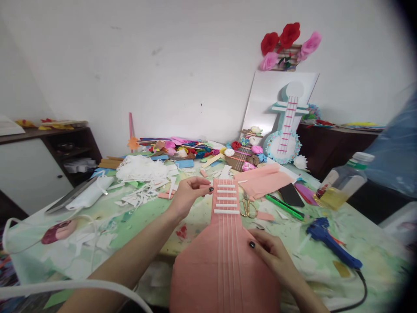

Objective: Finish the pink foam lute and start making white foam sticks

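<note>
A pink paper model guitar [202, 265] rises from the bottom edge, its neck pointing away from me. Thin white strings run along it, crossed by several white bars [226, 211] on the neck. My left hand [190, 195] is at the left edge of the neck's far end, thumb and fingers pinched together; what sits between them is too small to make out. My right hand [273, 252] grips the right shoulder of the body, thumb on top, the other fingers partly hidden. Gold-handled scissors [249, 208] lie just right of the neck.
On the right lie a blue glue gun [335, 245], a green cutter [285, 207], a black phone [291, 194] and a bottle [343, 184]. White shreds [141, 168] and scraps cover the left. A finished blue-white model [283, 145] stands behind. A white cable [81, 284] crosses the lower left.
</note>
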The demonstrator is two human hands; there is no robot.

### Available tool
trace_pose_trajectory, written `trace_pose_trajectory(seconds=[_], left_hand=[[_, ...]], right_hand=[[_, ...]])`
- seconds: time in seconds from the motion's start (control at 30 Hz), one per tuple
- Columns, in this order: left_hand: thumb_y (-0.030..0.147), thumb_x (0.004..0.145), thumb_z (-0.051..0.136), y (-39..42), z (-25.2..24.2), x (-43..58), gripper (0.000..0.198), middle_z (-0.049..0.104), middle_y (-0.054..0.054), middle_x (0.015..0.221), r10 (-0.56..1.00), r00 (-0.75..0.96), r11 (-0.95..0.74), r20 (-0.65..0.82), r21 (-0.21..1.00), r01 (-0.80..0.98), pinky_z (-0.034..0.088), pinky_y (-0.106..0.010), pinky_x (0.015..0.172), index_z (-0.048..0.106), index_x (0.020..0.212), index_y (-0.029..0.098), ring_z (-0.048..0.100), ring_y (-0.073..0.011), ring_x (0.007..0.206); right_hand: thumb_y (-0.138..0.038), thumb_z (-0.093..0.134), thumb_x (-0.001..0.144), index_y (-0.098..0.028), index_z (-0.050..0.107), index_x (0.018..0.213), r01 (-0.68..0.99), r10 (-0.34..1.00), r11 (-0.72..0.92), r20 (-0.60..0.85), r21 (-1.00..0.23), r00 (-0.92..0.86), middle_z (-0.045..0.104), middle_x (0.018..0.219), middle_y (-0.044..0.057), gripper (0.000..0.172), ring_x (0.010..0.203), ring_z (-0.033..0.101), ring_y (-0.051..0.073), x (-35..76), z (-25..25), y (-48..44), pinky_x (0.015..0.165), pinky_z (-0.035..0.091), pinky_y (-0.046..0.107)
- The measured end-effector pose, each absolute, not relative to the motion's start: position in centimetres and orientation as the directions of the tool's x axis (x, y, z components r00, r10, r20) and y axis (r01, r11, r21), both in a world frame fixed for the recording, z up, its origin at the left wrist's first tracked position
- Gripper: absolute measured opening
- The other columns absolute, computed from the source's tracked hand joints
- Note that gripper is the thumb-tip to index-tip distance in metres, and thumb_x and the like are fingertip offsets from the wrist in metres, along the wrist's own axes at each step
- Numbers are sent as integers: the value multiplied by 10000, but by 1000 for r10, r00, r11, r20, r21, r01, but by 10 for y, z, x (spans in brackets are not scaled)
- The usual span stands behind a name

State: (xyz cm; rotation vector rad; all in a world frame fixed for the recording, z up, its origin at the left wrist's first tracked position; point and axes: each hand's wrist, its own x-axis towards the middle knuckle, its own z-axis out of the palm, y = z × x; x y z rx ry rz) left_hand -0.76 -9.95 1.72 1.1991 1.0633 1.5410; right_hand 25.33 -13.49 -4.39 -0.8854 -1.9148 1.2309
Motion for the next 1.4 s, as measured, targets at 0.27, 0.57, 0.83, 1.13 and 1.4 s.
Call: trace_pose_trajectory(seconds=[0.27,0.57,0.83,1.13,1.4], left_hand=[[216,533,813,-83,39,-15,299,680,-33,707,985,-122,-150,120,951,-272,441,-230,612,668,777,125,638,-130,648],[186,475,830,-25,58,-29,330,686,-29,677,977,-188,-174,100,884,-434,467,-234,622,664,754,126,650,-134,636],[95,534,772,24,-4,-43,252,692,-38,642,957,-236,30,-171,864,-503,471,-186,551,626,736,128,660,-121,599],[57,618,729,34,-51,-39,181,712,-73,702,953,-113,175,-282,815,-553,533,-206,651,618,752,106,687,-141,675],[145,539,821,22,-57,-41,314,720,-52,758,968,-92,140,-232,809,-571,515,-251,815,621,781,119,685,-142,763]], right_hand=[[-464,504,876,-171,667,1044,269,801,417,211,-868,-560,677,908,63,376,861,590,232,258,-12,-109,748,434,315],[-414,599,778,-140,656,922,409,753,384,25,-828,-657,634,812,30,314,713,547,161,252,68,-14,652,415,263],[-272,636,676,-145,677,919,540,723,320,-168,-779,-670,641,921,42,277,844,558,187,236,45,70,769,422,293],[-470,555,786,-143,688,926,599,757,309,-191,-739,-625,683,890,64,379,841,591,235,235,5,55,762,465,342],[-459,464,815,-189,605,1037,908,962,80,271,-412,39,649,1066,165,377,998,588,358,335,-10,-23,856,431,511]])
